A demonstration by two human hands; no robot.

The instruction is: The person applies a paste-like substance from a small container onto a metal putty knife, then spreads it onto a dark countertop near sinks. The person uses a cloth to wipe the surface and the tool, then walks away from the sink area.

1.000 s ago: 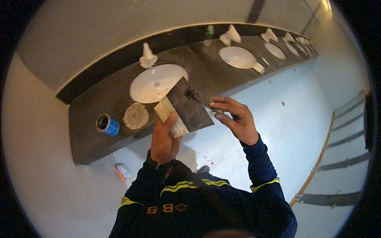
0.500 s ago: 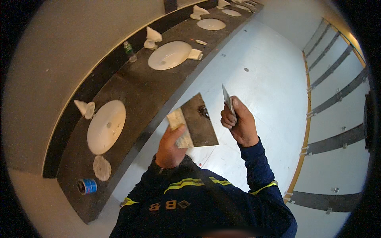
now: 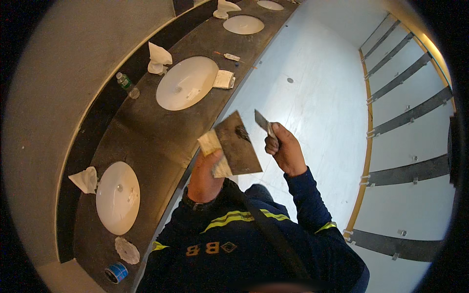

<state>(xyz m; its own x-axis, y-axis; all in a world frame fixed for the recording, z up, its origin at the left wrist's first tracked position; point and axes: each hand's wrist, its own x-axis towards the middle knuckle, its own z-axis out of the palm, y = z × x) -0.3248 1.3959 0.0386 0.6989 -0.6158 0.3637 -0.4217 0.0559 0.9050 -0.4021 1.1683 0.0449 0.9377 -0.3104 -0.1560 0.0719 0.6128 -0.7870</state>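
Note:
My left hand (image 3: 202,178) grips a flat, dark rectangular board (image 3: 239,154) by its pale, wrapped edge. A blob of dark, glossy paste (image 3: 242,133) lies near the board's upper right side. Closed around a putty knife (image 3: 262,120), my right hand (image 3: 289,154) is just right of the board. The knife's metal blade points up and to the left, apart from the board and the paste. Its handle is mostly hidden in my fingers.
A dark countertop (image 3: 146,129) runs along the left, with white sinks, the nearest sink (image 3: 118,200) among them. On it are a blue tin (image 3: 116,272), a plastic bottle (image 3: 128,85), a folded cloth (image 3: 223,79) and a small tube (image 3: 231,57). White partitions (image 3: 408,200) line the right.
The sinks and counter items have shifted left and down in view. My right hand has come slightly left, and the putty knife's blade now leans further toward the board.

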